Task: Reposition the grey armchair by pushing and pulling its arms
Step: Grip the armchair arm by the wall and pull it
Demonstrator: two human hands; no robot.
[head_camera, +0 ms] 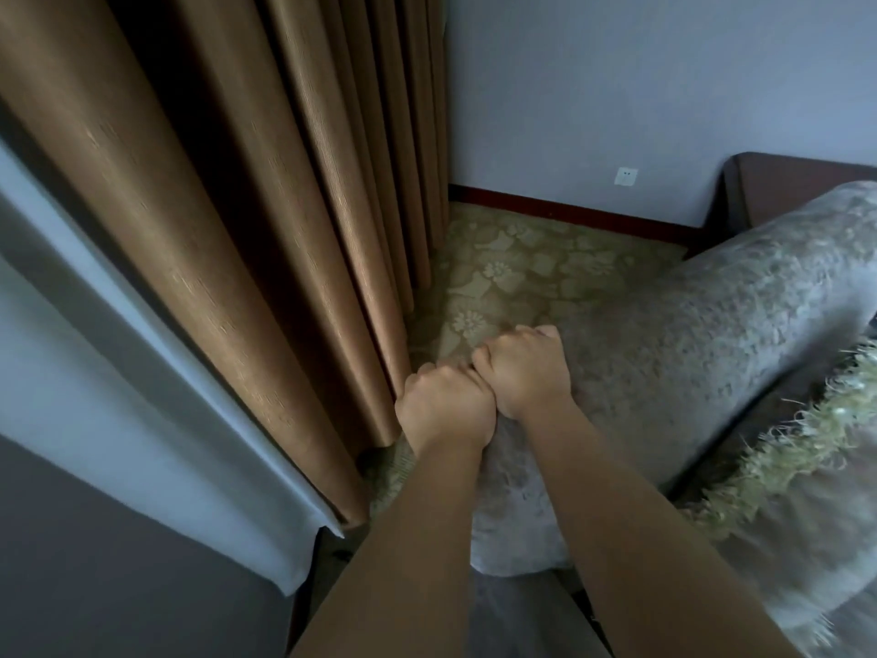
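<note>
The grey armchair's padded arm (688, 344) runs from the lower middle up to the right edge, covered in mottled grey velvet. My left hand (443, 408) and my right hand (522, 368) sit side by side on the arm's outer left edge, fingers curled over it and gripping the fabric. Both forearms reach in from the bottom of the view. A fringed cream cushion (797, 444) lies on the seat side of the arm at the right.
Brown curtains (265, 220) hang close on the left, with a pale lining (142, 382) in front. Patterned green carpet (512, 273) fills the corner beyond. A grey wall with a socket (625, 176), a red skirting board (569, 211) and dark furniture (783, 187) stand behind.
</note>
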